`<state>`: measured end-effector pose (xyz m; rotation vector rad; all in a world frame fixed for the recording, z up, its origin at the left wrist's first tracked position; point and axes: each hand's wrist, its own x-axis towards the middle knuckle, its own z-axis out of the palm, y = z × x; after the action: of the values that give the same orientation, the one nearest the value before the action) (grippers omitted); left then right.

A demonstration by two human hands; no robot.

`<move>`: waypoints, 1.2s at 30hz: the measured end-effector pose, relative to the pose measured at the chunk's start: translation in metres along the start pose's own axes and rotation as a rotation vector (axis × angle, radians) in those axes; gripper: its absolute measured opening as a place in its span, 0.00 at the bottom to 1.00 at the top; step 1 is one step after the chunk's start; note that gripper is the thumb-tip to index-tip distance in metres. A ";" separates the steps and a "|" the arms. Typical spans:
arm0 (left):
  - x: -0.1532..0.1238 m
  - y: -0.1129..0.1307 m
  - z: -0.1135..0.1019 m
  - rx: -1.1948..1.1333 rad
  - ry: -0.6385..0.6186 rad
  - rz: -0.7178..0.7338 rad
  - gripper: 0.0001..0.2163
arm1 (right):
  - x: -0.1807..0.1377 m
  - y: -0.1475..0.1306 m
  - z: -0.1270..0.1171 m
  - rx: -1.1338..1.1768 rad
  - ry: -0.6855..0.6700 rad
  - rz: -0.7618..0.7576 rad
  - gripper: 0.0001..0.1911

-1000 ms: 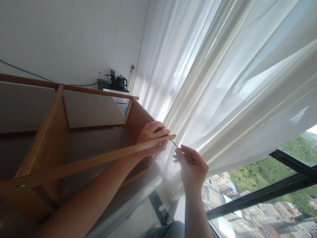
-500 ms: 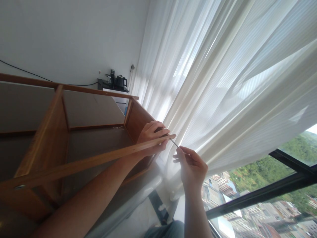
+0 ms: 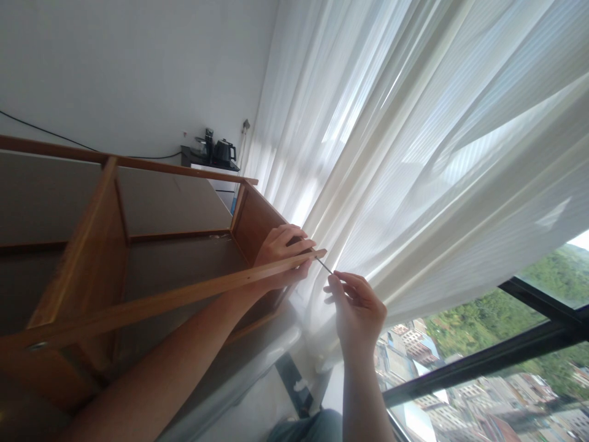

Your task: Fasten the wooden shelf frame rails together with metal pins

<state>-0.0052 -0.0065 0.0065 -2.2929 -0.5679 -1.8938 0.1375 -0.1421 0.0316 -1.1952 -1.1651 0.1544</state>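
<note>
A brown wooden shelf frame (image 3: 96,245) lies on its side at the left. My left hand (image 3: 281,250) is closed around the end of its long front rail (image 3: 184,298) at the corner. My right hand (image 3: 355,307) pinches a thin metal key (image 3: 324,266) whose tip sits at the rail's end, just beside my left fingers.
White sheer curtains (image 3: 414,153) hang directly behind my hands. A dark window frame (image 3: 483,362) and a city view lie at the lower right. A black kettle (image 3: 224,150) stands on a small table against the white wall.
My right hand's fingers have shifted slightly around the thin key. The left hand and the frame have stayed still.
</note>
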 end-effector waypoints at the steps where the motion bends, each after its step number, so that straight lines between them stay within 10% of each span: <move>1: 0.000 0.000 0.000 0.004 0.001 -0.001 0.10 | 0.000 -0.001 0.000 -0.007 -0.003 0.010 0.10; 36: 0.000 0.001 0.001 -0.044 0.069 0.020 0.11 | -0.003 -0.006 0.003 0.037 0.005 0.075 0.10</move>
<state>-0.0044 -0.0069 0.0065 -2.2404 -0.4984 -1.9872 0.1311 -0.1446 0.0342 -1.2062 -1.1089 0.2281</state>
